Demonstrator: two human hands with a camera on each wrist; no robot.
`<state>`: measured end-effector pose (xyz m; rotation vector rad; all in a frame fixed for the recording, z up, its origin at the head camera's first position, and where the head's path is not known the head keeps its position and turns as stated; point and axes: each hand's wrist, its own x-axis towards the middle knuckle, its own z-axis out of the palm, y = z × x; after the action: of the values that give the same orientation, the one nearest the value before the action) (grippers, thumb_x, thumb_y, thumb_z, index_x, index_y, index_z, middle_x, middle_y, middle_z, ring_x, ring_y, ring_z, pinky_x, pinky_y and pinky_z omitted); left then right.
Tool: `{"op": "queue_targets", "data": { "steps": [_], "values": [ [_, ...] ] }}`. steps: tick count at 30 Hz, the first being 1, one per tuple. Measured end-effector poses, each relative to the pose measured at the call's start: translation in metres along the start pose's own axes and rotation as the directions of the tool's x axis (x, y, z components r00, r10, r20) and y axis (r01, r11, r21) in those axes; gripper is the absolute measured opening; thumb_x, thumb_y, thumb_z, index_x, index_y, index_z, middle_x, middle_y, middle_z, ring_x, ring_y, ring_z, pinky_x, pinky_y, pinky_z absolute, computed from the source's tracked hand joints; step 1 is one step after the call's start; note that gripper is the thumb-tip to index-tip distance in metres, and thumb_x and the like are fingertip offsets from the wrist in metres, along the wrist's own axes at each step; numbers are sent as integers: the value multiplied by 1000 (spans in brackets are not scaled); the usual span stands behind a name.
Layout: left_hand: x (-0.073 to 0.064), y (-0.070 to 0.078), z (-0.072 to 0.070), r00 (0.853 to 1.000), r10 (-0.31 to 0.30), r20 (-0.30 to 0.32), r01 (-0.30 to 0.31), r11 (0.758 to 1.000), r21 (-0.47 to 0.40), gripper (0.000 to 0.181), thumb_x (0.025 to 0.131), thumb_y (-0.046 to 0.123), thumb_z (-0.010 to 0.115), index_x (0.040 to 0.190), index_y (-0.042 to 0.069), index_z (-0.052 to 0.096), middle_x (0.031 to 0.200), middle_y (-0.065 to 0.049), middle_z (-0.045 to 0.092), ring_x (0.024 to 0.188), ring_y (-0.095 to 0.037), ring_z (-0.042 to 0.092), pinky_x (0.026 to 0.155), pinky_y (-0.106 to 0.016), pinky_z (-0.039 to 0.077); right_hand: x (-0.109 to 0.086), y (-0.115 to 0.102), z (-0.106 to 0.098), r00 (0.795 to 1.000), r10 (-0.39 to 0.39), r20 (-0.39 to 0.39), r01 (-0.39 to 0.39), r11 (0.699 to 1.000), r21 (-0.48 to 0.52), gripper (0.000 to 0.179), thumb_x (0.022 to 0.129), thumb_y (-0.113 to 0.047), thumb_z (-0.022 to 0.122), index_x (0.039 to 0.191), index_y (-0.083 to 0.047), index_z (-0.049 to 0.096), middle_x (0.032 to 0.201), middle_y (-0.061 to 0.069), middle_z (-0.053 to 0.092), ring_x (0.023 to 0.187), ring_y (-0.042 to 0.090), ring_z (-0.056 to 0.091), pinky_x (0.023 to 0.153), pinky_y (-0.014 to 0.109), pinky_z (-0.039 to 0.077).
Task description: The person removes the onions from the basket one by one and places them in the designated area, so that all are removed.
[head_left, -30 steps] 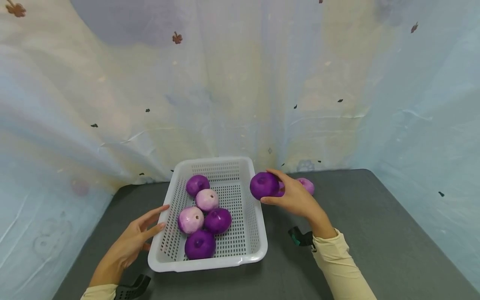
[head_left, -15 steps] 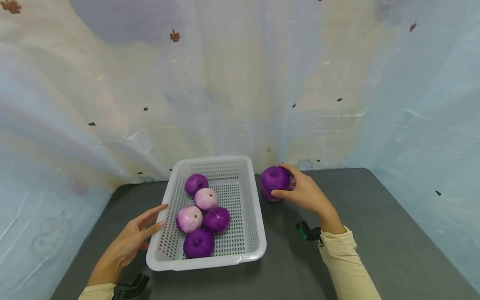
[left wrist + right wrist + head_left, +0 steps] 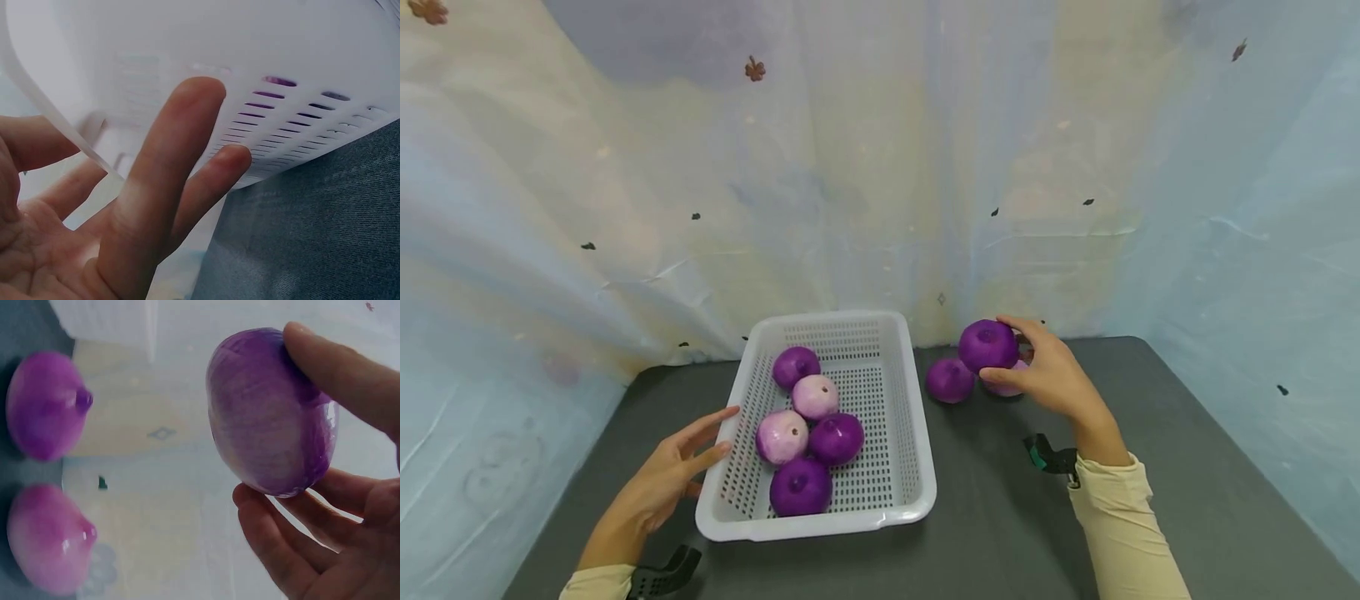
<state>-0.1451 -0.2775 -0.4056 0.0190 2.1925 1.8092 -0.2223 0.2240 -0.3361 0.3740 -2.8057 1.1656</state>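
My right hand [image 3: 1063, 383] holds a shiny dark purple onion [image 3: 987, 345] up over the table, thumb on one side and fingers on the other. Just below it, a purple onion [image 3: 950, 381] and a paler pink onion [image 3: 49, 540] rest on the table; the pink one is partly hidden behind my thumb in the head view. My left hand [image 3: 662, 479] is at the left side of a white slotted plastic basket [image 3: 820, 527], its fairly straight fingers against the rim and outer wall. Inside the basket lie several onions, dark purple [image 3: 801, 487] and pale pink-white [image 3: 816, 397].
A dark grey table [image 3: 977, 525] carries the basket and the loose onions. Behind it and at both sides hangs a pale patterned curtain [image 3: 880, 192]. Black wrist devices [image 3: 1051, 457] sit on both forearms.
My right hand has carried the held onion rightward and slightly back, from beside the basket's rim to over the pink onion. The purple onion on the table now shows fully. The left hand stays put.
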Motion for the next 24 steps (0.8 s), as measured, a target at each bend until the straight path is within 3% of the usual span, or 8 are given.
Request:
{"op": "queue_targets", "data": {
  "steps": [8, 24],
  "values": [
    [2, -1, -2, 1000, 21, 6, -21, 1000, 15, 62, 103, 27, 56, 158, 20, 27, 164, -21, 19, 118, -32, 62, 76, -53, 60, -2, 20, -12, 998, 60, -20, -61, 996, -66, 90, 81, -48, 80, 153, -13, 38, 154, 21, 37, 127, 44, 53, 96, 59, 49],
    [2, -2, 0, 1000, -1, -10, 1, 1000, 16, 63, 103, 27, 56, 158, 20, 27, 164, -21, 19, 119, -34, 61, 75, -53, 60, -2, 42, -19, 993, 109, -36, -111, 992, -59, 93, 83, -49, 78, 155, -10, 33, 153, 26, 36, 128, 46, 50, 97, 60, 49]
  ]
}}
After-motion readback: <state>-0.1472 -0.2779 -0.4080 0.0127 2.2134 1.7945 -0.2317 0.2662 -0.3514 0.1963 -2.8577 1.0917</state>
